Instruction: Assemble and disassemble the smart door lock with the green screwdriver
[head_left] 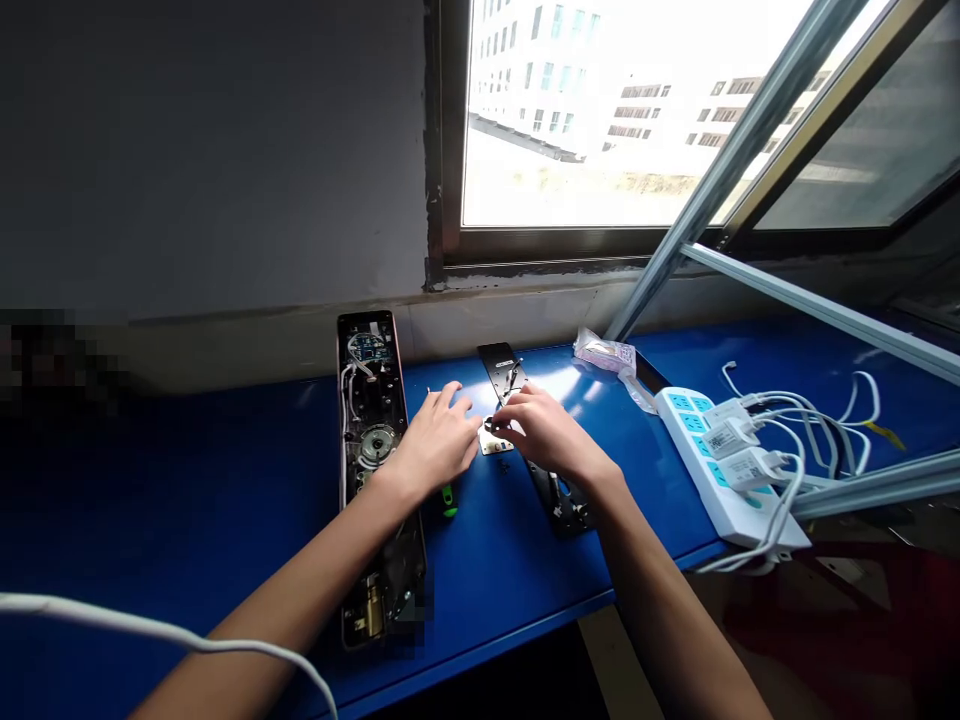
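My left hand (pixel 437 440) is held over the blue table with its fingers apart and slightly bent. Its fingertips come close to the left edge of a small whitish circuit board (pixel 493 443); whether they touch it I cannot tell. From the other side my right hand (pixel 551 430) reaches in, thumb and fingers pinched over a small dark piece at the board, too small to name. Under that hand lies a long black panel (pixel 499 360) with parts and wires on it. Left of my hands is an opened lock-like housing (pixel 375 405) with wiring, a round part and a brass cylinder (pixel 373 612).
A green-handled tool (pixel 448 502) lies beside the housing, and tiny dark bits (pixel 503 466) sit below the board. To the right are a power strip (pixel 694 465) with white chargers, a plastic bag (pixel 604 352) and a metal frame (pixel 697 195). A white cable (pixel 150 628) crosses at lower left.
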